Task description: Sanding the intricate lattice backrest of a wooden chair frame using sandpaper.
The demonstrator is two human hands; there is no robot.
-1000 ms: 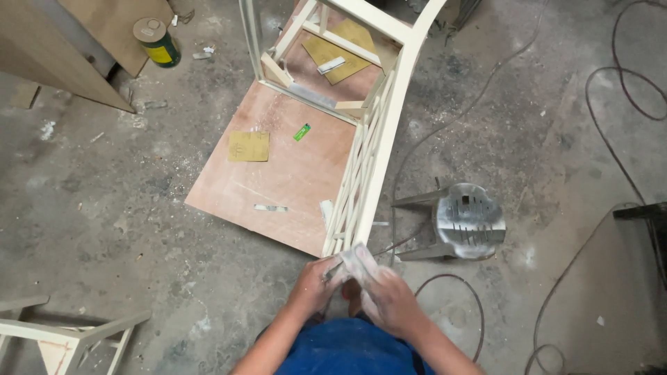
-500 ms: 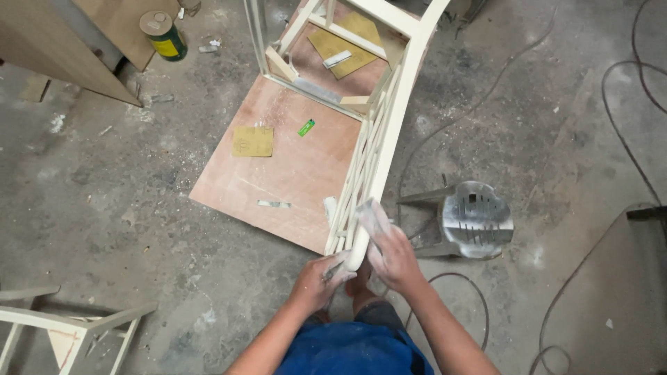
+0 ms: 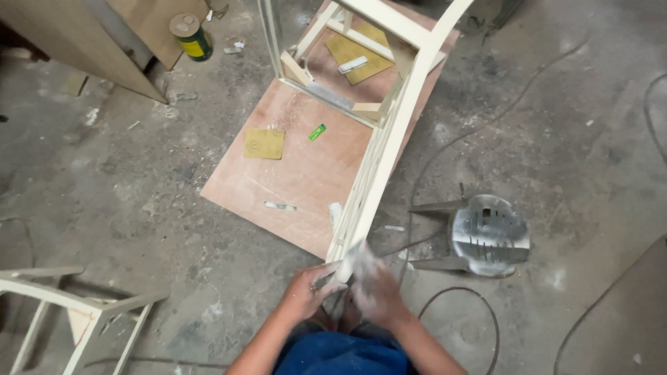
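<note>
The cream-painted wooden chair frame (image 3: 389, 139) lay tipped on a reddish plywood board (image 3: 306, 173), running toward twelve o'clock. The left hand (image 3: 306, 292) gripped its near end; the right hand (image 3: 372, 288) pressed a pale, blurred sanding sheet (image 3: 358, 257) there. Stiff, light, best held by its rails.

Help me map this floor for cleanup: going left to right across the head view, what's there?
Pale frame piece → paint can → sandpaper sheet → green lighter → chair frame → overturned grey plastic stool.
</note>
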